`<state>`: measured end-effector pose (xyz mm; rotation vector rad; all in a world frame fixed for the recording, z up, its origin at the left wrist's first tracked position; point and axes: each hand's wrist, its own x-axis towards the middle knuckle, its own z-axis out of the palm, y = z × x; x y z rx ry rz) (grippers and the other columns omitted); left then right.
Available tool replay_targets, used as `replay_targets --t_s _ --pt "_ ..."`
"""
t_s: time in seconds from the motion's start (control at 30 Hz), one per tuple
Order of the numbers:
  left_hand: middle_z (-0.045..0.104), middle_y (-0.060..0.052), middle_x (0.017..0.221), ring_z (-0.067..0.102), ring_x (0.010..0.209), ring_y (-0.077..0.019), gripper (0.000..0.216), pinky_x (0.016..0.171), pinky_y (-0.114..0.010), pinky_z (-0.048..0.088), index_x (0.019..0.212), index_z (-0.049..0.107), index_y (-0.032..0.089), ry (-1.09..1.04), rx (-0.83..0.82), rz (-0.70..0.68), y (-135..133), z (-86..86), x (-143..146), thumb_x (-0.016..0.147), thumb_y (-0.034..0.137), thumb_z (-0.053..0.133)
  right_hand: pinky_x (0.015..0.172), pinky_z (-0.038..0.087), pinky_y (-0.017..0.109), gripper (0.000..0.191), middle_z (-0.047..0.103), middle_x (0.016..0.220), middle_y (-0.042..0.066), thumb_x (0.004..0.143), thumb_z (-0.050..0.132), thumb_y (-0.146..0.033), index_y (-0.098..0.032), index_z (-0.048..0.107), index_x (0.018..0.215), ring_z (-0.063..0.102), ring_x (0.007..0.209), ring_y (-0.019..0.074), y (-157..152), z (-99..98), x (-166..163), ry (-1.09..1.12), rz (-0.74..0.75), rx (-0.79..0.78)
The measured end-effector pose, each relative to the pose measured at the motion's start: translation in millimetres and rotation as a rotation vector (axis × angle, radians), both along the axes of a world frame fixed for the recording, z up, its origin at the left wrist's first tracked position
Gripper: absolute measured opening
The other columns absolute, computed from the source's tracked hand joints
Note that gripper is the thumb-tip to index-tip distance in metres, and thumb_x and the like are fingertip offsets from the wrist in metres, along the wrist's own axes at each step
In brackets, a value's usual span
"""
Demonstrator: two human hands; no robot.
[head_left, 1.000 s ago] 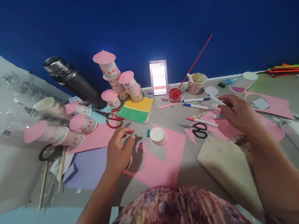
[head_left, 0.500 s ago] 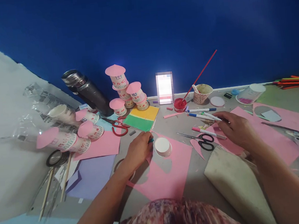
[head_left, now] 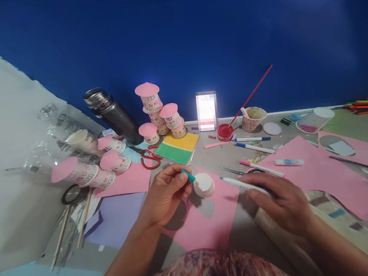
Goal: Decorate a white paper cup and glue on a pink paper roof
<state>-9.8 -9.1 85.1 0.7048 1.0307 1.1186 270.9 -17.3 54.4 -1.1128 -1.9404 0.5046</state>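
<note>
My left hand [head_left: 172, 192] pinches a teal marker cap [head_left: 188, 176] between thumb and fingers. A white felt-tip marker [head_left: 244, 186] with a teal tip lies in my right hand [head_left: 279, 198], its tip pointing left toward the cap. Between the hands a small white paper cup [head_left: 203, 184] stands upside down on a pink paper sheet [head_left: 207, 226] with holes cut in it. Black-handled scissors [head_left: 232, 171] lie partly hidden behind my right hand. A pink-capped marker [head_left: 261, 168] and blue-capped markers [head_left: 255, 147] rest beyond them.
At the back left stand decorated cup towers [head_left: 148, 102] with pink cone roofs, beside a black flask [head_left: 114, 116]. A red paint pot [head_left: 225, 132] holds a thin red stick. A patterned paper cup [head_left: 253, 119] stands right of it. Red-handled scissors [head_left: 150, 158] lie left.
My right hand has come toward the middle and down with the marker, its teal tip now bare. My left hand has turned, showing the teal cap. The view has shifted slightly.
</note>
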Motion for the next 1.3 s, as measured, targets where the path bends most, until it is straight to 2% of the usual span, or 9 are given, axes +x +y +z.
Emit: replay_targets --t_s 0.13,0.37,0.6,0.77,0.93,1.03,1.1,1.2,1.3 --pt "0.065 0.001 0.065 0.054 0.053 -0.0072 0.035 0.049 -0.019 0.038 0.083 0.076 0.015 -0.142 -0.032 -0.037 -3.2 -6.2 24.3 0.069 0.038 0.097 0.066 0.065 0.026 0.022 0.086 0.091 0.003 0.098 0.057 -0.021 -0.026 0.076 0.105 0.083 0.077 0.0207 -2.5 2.8 -13.6 -0.011 0.095 0.078" --pt "0.07 0.001 0.064 0.057 0.051 -0.0074 0.036 0.048 -0.017 0.042 0.085 0.074 0.016 -0.124 -0.031 -0.041 -6.1 -12.4 34.5 0.067 0.036 0.099 0.068 0.065 0.028 0.024 0.086 0.093 0.004 0.098 0.056 -0.023 -0.027 0.078 0.108 0.083 0.079 0.0212 -0.7 -0.8 -11.1 -0.05 0.108 0.055" --pt "0.077 -0.004 0.065 0.063 0.044 -0.0114 0.038 0.046 -0.021 0.05 0.083 0.071 0.016 0.032 -0.007 -0.107 -10.3 -14.5 39.7 0.068 0.04 0.097 0.067 0.063 0.028 0.022 0.085 0.091 0.005 0.099 0.056 -0.024 -0.027 0.077 0.106 0.081 0.076 0.0203 -0.5 -6.3 -14.0 -0.034 0.134 0.038" --pt "0.077 -0.005 0.062 0.068 0.045 -0.0168 0.027 0.045 -0.024 0.052 0.08 0.07 0.018 0.191 0.032 -0.141 -15.6 -13.0 44.5 0.073 0.034 0.091 0.065 0.061 0.025 0.016 0.083 0.083 0.003 0.099 0.058 -0.024 -0.024 0.073 0.1 0.078 0.069 0.0176 -8.6 -12.1 -21.9 0.127 0.112 0.053" --pt "0.074 -0.003 0.057 0.067 0.046 -0.0174 0.021 0.049 -0.026 0.053 0.086 0.073 0.021 0.366 0.097 -0.125 -17.5 -18.7 39.2 0.08 0.036 0.085 0.06 0.057 0.024 0.016 0.08 0.078 0.003 0.098 0.06 -0.03 -0.02 0.073 0.098 0.073 0.065 0.0161 -14.6 -16.1 -30.1 0.317 0.122 -0.13" --pt "0.072 -0.003 0.056 0.066 0.048 -0.0175 0.022 0.048 -0.026 0.051 0.086 0.072 0.021 0.405 0.121 -0.131 -16.7 -18.9 40.3 0.083 0.041 0.083 0.058 0.055 0.023 0.018 0.079 0.077 0.002 0.098 0.061 -0.032 -0.02 0.073 0.096 0.071 0.063 0.0157 -11.2 -13.6 -29.0 0.321 0.121 -0.218" --pt "0.075 -0.003 0.064 0.066 0.049 -0.0174 0.026 0.047 -0.026 0.051 0.092 0.072 0.022 0.428 0.175 -0.078 -14.2 -16.2 39.4 0.082 0.043 0.084 0.064 0.056 0.025 0.018 0.081 0.084 0.003 0.098 0.06 -0.031 -0.022 0.075 0.098 0.074 0.069 0.0169 -2.9 -12.1 -21.1 0.21 0.093 -0.177" --pt "0.08 -0.004 0.093 0.071 0.065 -0.0173 0.034 0.058 -0.028 0.057 0.114 0.068 0.026 0.564 0.289 0.147 -9.6 -14.0 27.5 0.087 0.043 0.079 0.074 0.058 0.031 0.023 0.084 0.1 0.008 0.101 0.054 -0.029 -0.023 0.075 0.108 0.078 0.086 0.0224 20.3 -17.0 3.5 -0.075 -0.044 -0.093" --pt "0.076 -0.004 0.101 0.073 0.084 -0.018 0.019 0.077 -0.03 0.061 0.107 0.07 0.024 0.873 0.46 0.277 -12.2 -22.9 5.7 0.091 0.033 0.075 0.084 0.059 0.04 0.03 0.082 0.113 0.012 0.102 0.049 -0.029 -0.021 0.074 0.116 0.076 0.101 0.0294 48.1 -33.7 33.6 -0.272 -0.251 -0.088"
